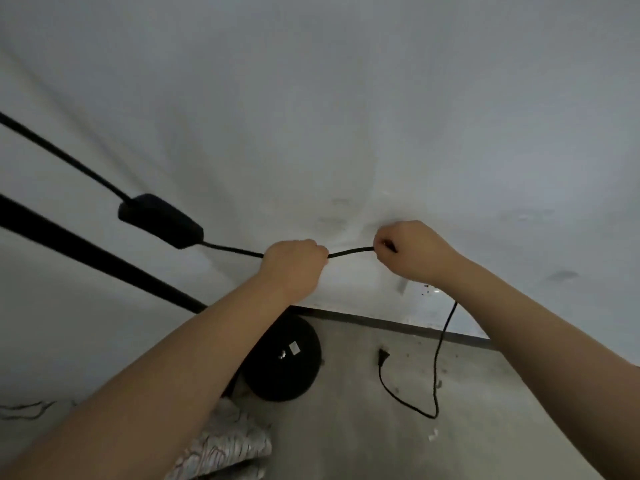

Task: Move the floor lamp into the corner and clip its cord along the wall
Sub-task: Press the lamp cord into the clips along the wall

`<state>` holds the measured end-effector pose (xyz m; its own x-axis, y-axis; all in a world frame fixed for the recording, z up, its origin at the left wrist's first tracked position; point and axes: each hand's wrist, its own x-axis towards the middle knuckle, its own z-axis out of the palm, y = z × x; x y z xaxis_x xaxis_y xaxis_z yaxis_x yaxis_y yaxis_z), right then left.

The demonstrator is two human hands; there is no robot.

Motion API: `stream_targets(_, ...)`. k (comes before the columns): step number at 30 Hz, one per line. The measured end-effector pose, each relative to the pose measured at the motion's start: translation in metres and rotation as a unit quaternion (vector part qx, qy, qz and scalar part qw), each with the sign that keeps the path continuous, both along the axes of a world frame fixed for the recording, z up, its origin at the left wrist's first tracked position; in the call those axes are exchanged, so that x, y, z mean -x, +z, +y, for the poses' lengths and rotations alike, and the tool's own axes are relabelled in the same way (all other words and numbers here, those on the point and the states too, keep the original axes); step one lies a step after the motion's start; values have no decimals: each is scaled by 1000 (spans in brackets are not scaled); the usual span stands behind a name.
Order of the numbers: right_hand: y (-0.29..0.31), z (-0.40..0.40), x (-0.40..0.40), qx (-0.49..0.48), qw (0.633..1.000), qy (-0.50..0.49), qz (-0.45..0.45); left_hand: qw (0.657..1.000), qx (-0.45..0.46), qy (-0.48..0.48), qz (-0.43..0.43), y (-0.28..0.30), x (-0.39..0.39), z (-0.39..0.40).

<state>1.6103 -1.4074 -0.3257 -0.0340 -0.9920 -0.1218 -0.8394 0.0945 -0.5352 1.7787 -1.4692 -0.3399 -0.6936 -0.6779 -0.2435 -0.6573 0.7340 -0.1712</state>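
The black cord (349,252) runs level along the white wall (346,116) between my two fists. My left hand (294,265) grips it left of the middle. My right hand (412,249) pinches it against the wall further right. An inline switch (161,220) hangs on the cord at the left. The lamp's black pole (97,258) slants down to its round black base (282,362) on the floor by the wall. Past my right hand the cord drops in a loop (437,362) to the plug (382,356), which lies on the floor. Any clip is hidden under my fingers.
A dark skirting strip (398,325) marks where wall meets the grey concrete floor (485,410). Patterned fabric (228,441) lies at the bottom, left of centre. Thin loose wires (24,408) sit at the lower left. Small debris dots the floor.
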Motion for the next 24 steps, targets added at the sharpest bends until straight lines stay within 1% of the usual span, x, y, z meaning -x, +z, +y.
stream_targets(2, -16, -5, 1, 69, 997, 4, 25, 999, 40, -12, -4, -6, 2, -10)
stream_targets(4, -27, -8, 3, 146, 988, 7, 51, 991, 116, -57, 24, -8, 2, -17)
stream_targets(5, -30, -10, 3, 182, 981, 6, 66, 979, 173, -101, 46, -7, 0, -19)
stream_targets(7, -33, -11, 2, 253, 963, 2, 95, 957, 241, -147, 72, -7, 0, -19)
stream_targets(9, -35, -10, -1, 326, 938, -1, 113, 940, 290, -147, 101, -13, -2, -21)
stream_targets(11, -37, -6, -6, 378, 918, 3, 121, 923, 341, -132, 117, -17, -3, -19)
stream_targets(13, -38, -5, -10, 392, 911, -1, 127, 909, 375, -123, 134, -20, -3, -20)
stream_targets(16, -36, -10, -10, 380, 914, -22, 143, 897, 391, -128, 162, -24, -2, -23)
stream_targets(21, -32, -14, -8, 383, 905, -34, 181, 879, 419, -137, 181, -28, -1, -26)
stream_targets(24, -36, -15, -6, 379, 904, -40, 196, 861, 433, -156, 217, -33, -2, -31)
